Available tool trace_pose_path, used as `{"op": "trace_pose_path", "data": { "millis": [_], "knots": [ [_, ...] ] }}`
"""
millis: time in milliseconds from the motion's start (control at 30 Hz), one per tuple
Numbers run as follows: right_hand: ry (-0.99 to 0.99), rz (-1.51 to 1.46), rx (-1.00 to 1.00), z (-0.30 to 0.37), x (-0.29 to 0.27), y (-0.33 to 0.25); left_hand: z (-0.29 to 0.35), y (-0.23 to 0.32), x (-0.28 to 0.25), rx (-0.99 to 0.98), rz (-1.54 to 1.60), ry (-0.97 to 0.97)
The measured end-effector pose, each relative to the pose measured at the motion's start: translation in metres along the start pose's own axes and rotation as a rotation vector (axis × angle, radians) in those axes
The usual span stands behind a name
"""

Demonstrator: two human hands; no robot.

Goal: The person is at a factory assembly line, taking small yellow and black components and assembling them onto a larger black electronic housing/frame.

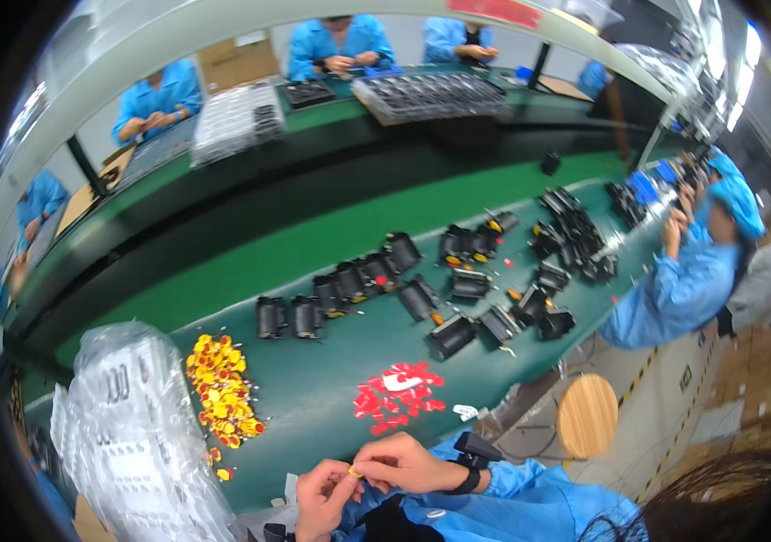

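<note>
Close to my body, at the near edge of the green table, my left hand and my right hand meet with fingertips pinched together. Between them is a small yellow piece, mostly hidden by the fingers; its colour matches the pile of small yellow-and-red parts on the table to the left. Just beyond my hands lies a scatter of small red pieces, with a white slip among them. A dark band circles my right wrist.
Several black housings stand in rows across the table. Plastic-wrapped white trays are stacked at the left. A round wooden stool is at the right. A person in blue works at the far right; others sit across, behind trays.
</note>
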State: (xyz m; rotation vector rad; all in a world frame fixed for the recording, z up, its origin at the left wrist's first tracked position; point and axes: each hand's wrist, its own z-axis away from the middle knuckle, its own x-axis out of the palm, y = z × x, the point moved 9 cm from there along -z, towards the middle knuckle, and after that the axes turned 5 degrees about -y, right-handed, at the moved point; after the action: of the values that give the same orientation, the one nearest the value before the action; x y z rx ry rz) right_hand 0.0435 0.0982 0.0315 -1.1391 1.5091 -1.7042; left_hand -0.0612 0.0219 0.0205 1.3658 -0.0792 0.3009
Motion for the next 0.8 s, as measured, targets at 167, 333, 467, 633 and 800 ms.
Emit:
{"op": "trace_pose_path", "data": {
  "millis": [167,333,467,633,800],
  "knots": [
    [0.148,-0.132,0.023,0.020,-0.017,0.013,-0.009,-0.013,0.019,0.012,-0.098,-0.063],
    [0.206,-0.231,-0.009,0.038,-0.026,0.010,-0.012,-0.008,0.039,0.076,-0.142,-0.086],
    [0.255,-0.267,-0.033,0.044,-0.026,0.015,-0.011,-0.006,0.044,0.161,-0.160,-0.096],
    [0.178,-0.414,0.152,0.051,-0.022,0.018,-0.010,0.016,0.056,0.307,-0.516,-0.111],
    [0.214,-0.973,0.216,0.060,-0.031,0.024,-0.011,0.052,0.044,0.496,-0.934,0.087]
  ]
}}
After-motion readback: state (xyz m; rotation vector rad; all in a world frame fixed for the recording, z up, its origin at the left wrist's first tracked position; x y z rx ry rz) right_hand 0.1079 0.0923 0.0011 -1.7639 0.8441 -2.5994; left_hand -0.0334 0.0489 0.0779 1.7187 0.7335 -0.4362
